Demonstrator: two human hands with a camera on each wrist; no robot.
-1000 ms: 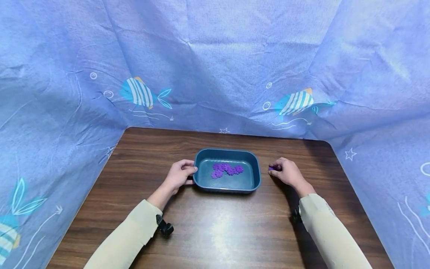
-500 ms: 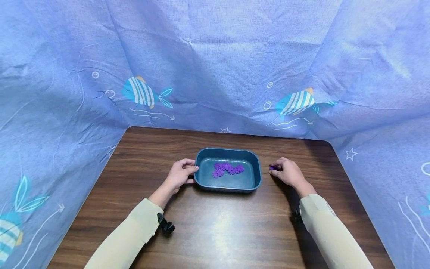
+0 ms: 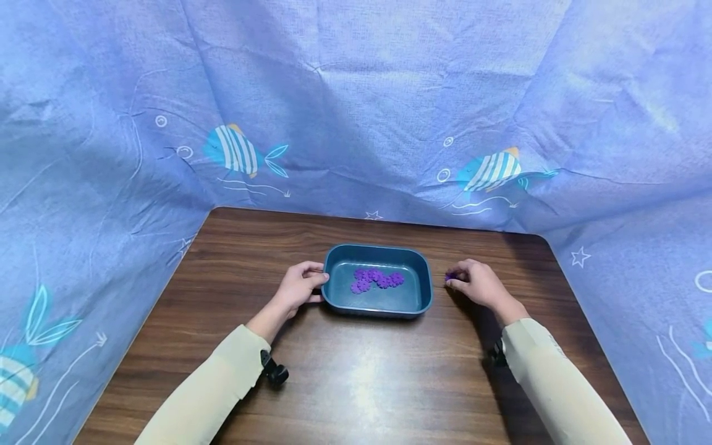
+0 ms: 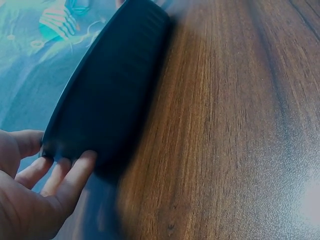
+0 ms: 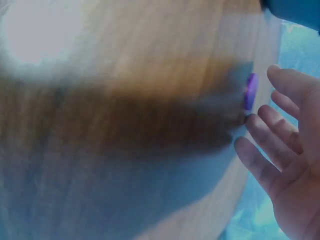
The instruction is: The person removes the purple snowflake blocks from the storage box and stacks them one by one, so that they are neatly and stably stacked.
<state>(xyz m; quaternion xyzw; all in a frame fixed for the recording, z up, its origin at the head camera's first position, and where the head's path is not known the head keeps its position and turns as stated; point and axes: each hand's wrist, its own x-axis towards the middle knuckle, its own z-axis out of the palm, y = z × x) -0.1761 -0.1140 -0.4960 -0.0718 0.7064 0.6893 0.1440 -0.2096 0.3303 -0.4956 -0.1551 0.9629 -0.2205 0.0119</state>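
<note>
"Purple piece (image 3: 448,277), the loose one: where is it?"

"Just right of the dark teal tray (image 3: 389,303), apart from it, at the person's right hand (image 3: 479,285)."

"Is that hand gripping it?"

"Thumb and fingers stand apart and slightly bent about it, as the right wrist view shows. Whether any fingertip touches the piece cannot be told; that view is blurred."

"And the left hand (image 3: 296,288)?"

"Clamped on the tray's left end, thumb at the rim and the other fingers against the outer wall below. The two hands are well apart, with the tray between them."

"What lies inside the tray?"

"Purple flower-shaped pieces (image 3: 382,282), gathered around the middle of its floor, some of them touching or overlapping."

"What differs from half a second ago?"

"Little. The right cuff (image 3: 520,340) sits a bit farther out from the tray, while the right fingertips are in about the same spot. The left hand has kept its hold, and the pieces in the tray lie as they did."

"And around the tray?"

"Under it, a dark wood-grain table (image 3: 356,383); behind it, a blue cloth (image 3: 356,111) printed with striped fish (image 3: 239,150)."
</note>
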